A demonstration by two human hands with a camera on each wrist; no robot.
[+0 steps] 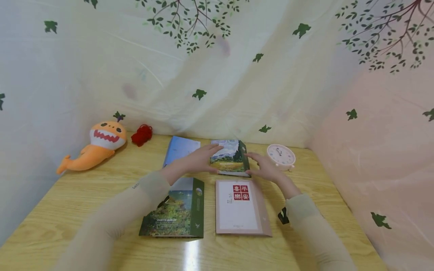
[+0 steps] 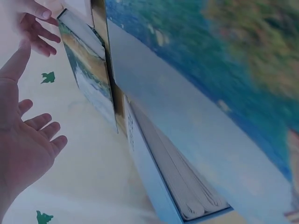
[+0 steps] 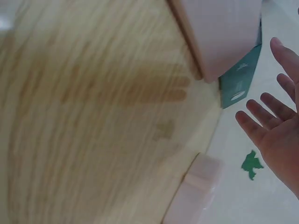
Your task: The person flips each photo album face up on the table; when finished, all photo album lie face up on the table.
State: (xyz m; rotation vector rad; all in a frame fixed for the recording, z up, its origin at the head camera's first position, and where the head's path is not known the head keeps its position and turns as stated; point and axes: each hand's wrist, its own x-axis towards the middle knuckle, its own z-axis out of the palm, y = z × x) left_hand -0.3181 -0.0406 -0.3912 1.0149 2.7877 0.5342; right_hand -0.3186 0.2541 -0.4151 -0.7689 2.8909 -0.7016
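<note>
A small album with a painted landscape cover point(image 1: 230, 158) lies at the back middle of the wooden table point(image 1: 68, 195). My left hand point(image 1: 200, 160) is at its left side, fingers straight and reaching over its corner. At the album's right edge is my right hand point(image 1: 264, 167), also with straight fingers. In the left wrist view my left hand point(image 2: 28, 140) is spread open beside this album point(image 2: 88, 79), a little apart from it. The right wrist view has my right hand point(image 3: 275, 126) open next to the album's teal edge point(image 3: 238, 79). Neither hand grips anything.
A blue album point(image 1: 179, 148) lies behind my left arm, a green photo album point(image 1: 179, 210) in front, and a pink-bordered album point(image 1: 240, 207) beside that. A shark plush point(image 1: 98, 145) and red yarn point(image 1: 141, 134) sit back left, a pink clock point(image 1: 280, 155) back right. Leaf-print curtains enclose the table.
</note>
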